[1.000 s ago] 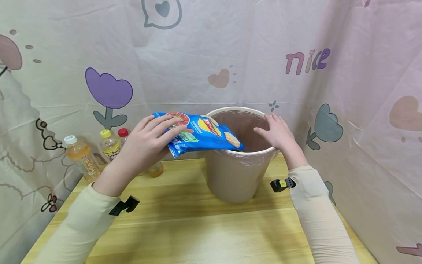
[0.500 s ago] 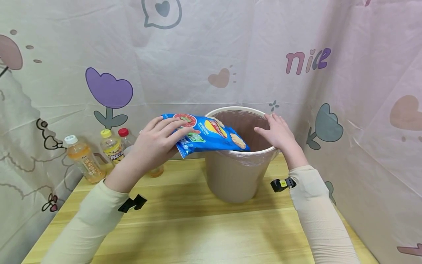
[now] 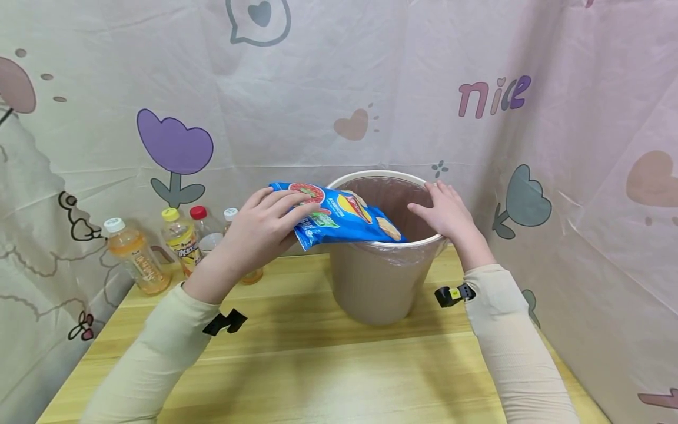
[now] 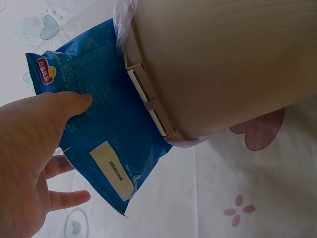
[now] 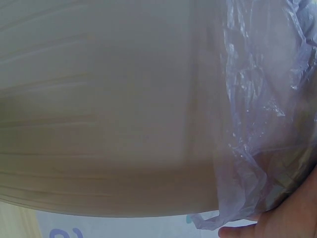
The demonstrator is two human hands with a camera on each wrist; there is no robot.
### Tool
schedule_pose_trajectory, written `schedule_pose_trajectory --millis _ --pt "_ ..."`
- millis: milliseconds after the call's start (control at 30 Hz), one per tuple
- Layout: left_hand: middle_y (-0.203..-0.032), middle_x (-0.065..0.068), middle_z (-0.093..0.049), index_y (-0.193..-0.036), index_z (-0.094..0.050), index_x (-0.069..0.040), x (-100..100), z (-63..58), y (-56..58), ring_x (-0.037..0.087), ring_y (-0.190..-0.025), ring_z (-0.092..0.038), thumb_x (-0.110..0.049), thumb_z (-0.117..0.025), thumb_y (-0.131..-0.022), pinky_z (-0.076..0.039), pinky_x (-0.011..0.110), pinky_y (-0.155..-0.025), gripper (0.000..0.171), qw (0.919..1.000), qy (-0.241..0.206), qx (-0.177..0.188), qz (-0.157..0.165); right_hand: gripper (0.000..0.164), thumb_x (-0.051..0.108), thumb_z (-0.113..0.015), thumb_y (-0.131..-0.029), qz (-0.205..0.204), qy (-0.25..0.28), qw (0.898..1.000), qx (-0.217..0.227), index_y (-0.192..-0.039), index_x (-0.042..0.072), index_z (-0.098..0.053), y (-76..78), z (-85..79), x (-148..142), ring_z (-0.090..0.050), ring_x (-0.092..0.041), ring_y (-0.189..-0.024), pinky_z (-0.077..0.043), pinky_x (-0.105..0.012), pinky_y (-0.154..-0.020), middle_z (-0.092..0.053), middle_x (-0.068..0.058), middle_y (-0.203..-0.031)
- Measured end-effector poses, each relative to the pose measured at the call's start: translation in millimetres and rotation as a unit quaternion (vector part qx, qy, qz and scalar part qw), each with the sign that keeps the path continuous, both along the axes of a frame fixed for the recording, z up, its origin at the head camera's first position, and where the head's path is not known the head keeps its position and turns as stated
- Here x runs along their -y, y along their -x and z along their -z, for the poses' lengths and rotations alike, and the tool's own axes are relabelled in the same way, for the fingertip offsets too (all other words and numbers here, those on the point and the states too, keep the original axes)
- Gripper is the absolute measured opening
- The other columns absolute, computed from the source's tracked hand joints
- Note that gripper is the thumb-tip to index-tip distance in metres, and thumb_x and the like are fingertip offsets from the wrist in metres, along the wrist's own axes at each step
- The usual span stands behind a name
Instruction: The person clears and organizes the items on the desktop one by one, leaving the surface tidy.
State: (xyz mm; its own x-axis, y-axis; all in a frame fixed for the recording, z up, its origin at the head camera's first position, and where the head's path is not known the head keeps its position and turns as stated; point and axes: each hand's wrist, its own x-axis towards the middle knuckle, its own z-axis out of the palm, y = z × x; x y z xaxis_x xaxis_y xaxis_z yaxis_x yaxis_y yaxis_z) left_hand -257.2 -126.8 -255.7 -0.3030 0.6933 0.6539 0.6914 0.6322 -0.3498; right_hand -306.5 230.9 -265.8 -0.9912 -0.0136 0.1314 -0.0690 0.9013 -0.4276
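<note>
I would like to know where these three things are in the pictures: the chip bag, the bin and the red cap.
Chip bag [image 3: 343, 228]: head view, on its blue printed front.
Bin [image 3: 377, 288]: head view, on its outer wall.
Red cap [image 3: 198, 212]: head view, on its middle.

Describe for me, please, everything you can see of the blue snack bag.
The snack bag looks like glossy blue film, somewhat puffed. Its front bears a red-and-yellow logo, a round red picture and pictured chips; its underside, a pale printed label. It slopes down across the rim of the bin, leading end inside. The left hand grips the outer end, thumb beneath, fingers on top.
</note>
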Motion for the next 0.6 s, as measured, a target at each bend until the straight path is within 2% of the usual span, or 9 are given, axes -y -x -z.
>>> schedule_pose_trajectory --millis 367,600 --pt "-0.128 0.007 -0.065 -0.131 -0.059 -0.016 -6.2 2.3 4.8 0.031 -0.115 -0.06 -0.032 -0.085 -0.073 -0.047 0.052 -0.095 0.065 0.9999 -0.012 -0.004 0.005 0.081 0.051 -0.05 -0.095 -0.001 0.002 1.0 0.006 -0.156 0.01 -0.018 -2.6 -1.2 1.5 -0.004 -0.045 -0.15 -0.01 -0.068 -0.115 -0.007 -0.022 -0.163" --pt "-0.128 0.009 -0.064 -0.132 -0.058 -0.016 -9.5 0.9 6.0 0.031 -0.116 -0.061 -0.03 -0.084 -0.075 -0.048 0.053 -0.096 0.064 0.9996 -0.025 -0.012 -0.01 0.08 0.05 -0.05 -0.095 0.0 0.001 1.0 0.003 -0.156 0.009 -0.019 -1.3 -1.1 -0.4 -0.004 -0.045 -0.15 -0.011 -0.068 -0.115 -0.007 -0.022 -0.163"
